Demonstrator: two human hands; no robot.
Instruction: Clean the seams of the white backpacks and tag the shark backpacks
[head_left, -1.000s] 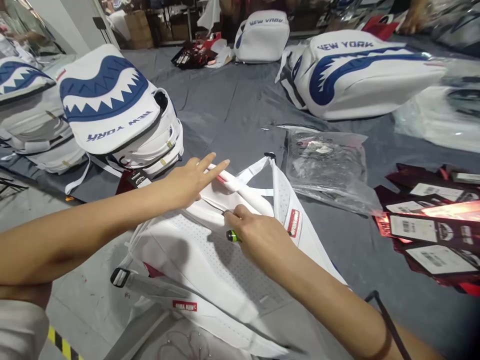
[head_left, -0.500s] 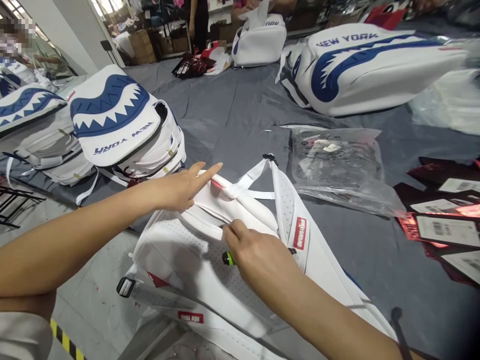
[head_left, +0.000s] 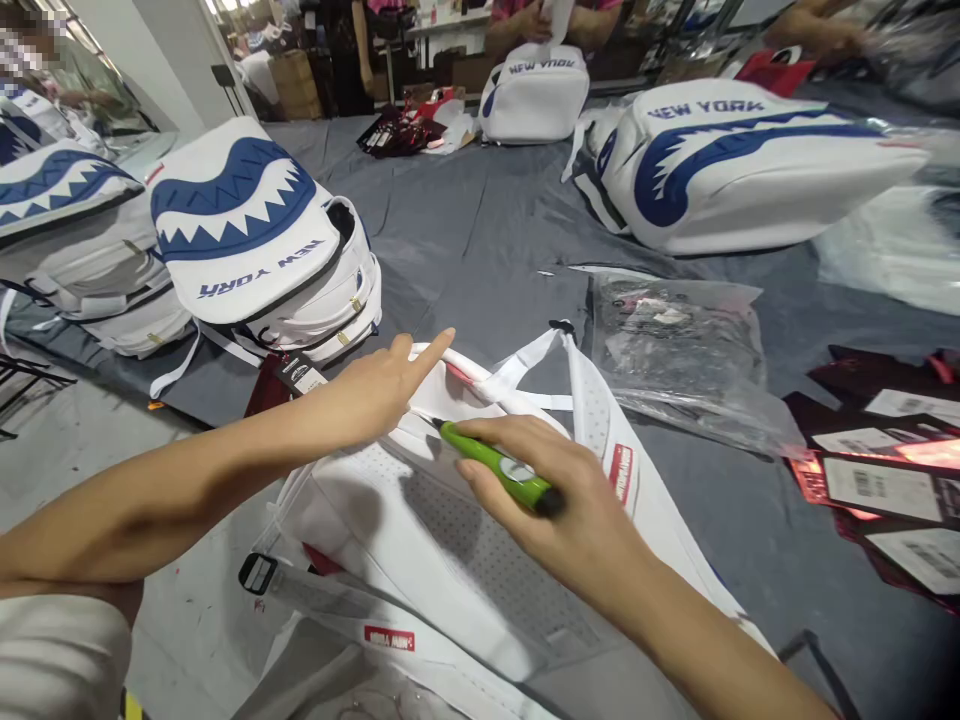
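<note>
A white backpack [head_left: 450, 560] lies in front of me with its straps and dotted back panel facing up. My left hand [head_left: 375, 390] grips its top edge, index finger stretched out along the rim and some fingers hidden. My right hand [head_left: 555, 480] holds a green marker [head_left: 502, 465] slantwise. The marker's dark tip points up and left at the white fabric by the upper opening, close to my left hand; whether it touches cannot be made out. A dark red hang tag [head_left: 270, 388] pokes out behind my left wrist.
White backpacks with blue shark-mouth prints stand at the left [head_left: 240, 220] and back right [head_left: 750, 170]. A clear plastic bag [head_left: 682, 340] lies right of the straps. Several dark red tags [head_left: 877, 480] are piled at the right edge. Another person's hands touch a far backpack [head_left: 534, 95].
My right hand has turned over and moved right, bringing the marker into full view with its tip toward the bag's opening. My left hand stays on the rim. The view has shifted slightly.
</note>
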